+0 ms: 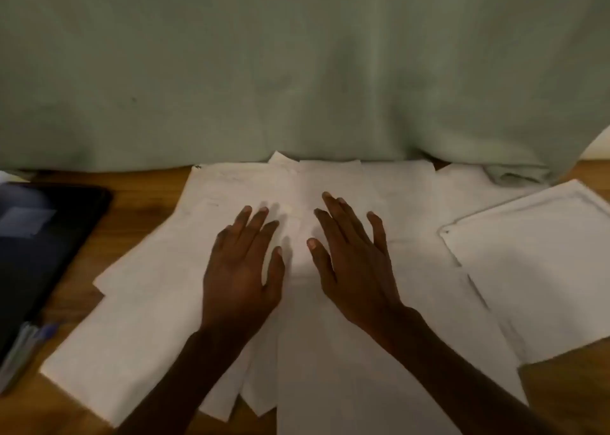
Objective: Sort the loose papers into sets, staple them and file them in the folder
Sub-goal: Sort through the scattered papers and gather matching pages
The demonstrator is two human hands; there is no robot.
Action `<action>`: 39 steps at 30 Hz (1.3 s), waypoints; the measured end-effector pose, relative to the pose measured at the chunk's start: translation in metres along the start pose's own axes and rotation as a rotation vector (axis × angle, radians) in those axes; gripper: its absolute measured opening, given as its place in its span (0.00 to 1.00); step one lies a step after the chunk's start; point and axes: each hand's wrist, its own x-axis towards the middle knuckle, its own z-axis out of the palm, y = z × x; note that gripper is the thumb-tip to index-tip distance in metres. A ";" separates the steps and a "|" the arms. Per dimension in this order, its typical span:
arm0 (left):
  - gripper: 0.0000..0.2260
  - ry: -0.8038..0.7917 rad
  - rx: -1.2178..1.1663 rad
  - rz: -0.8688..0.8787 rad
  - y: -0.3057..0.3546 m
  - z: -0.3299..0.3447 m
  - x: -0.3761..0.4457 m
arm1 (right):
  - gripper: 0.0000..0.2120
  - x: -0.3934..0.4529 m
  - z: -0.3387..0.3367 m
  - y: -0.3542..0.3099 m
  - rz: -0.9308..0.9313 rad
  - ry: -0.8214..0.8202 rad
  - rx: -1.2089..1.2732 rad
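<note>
Text on papers (330, 352) too blurred to read, dark folder (39, 253) cut off at left edge

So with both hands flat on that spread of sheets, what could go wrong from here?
1. The loose white paper sheets overlap at mixed angles under the left hand and right hand, so pages could end up in the wrong set.
2. The separate white paper stack touches the spread's right edge; sliding sheets could mix into it.
3. Sheets run under the pale green cloth, so one might be missed.
</note>
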 end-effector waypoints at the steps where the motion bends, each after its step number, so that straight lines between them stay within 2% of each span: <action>1: 0.21 0.011 -0.019 0.011 -0.003 0.009 -0.005 | 0.25 -0.006 0.010 0.001 -0.020 -0.003 -0.009; 5: 0.22 -0.007 0.010 0.040 -0.010 0.029 -0.021 | 0.27 -0.016 0.033 0.008 -0.067 -0.017 -0.049; 9: 0.18 0.047 -0.004 0.019 -0.012 0.029 -0.018 | 0.32 -0.016 0.037 0.010 -0.142 0.029 -0.116; 14: 0.15 0.168 -0.010 0.052 0.004 0.006 -0.016 | 0.22 -0.014 0.023 0.000 -0.177 0.096 -0.152; 19: 0.12 0.108 0.004 -0.025 0.008 -0.001 -0.040 | 0.18 -0.036 0.002 -0.004 -0.152 0.019 -0.146; 24: 0.13 0.037 -0.099 0.040 0.029 -0.009 -0.062 | 0.16 -0.080 -0.025 -0.001 -0.119 0.101 -0.103; 29: 0.13 -0.024 -0.112 0.104 0.061 -0.007 -0.067 | 0.14 -0.106 -0.043 0.014 0.006 0.192 -0.055; 34: 0.12 -0.084 -0.169 0.092 0.098 0.013 -0.043 | 0.11 -0.105 -0.065 0.045 0.078 0.266 -0.097; 39: 0.17 -0.177 -0.140 0.183 0.139 0.045 -0.013 | 0.12 -0.106 -0.064 0.081 0.155 0.276 -0.171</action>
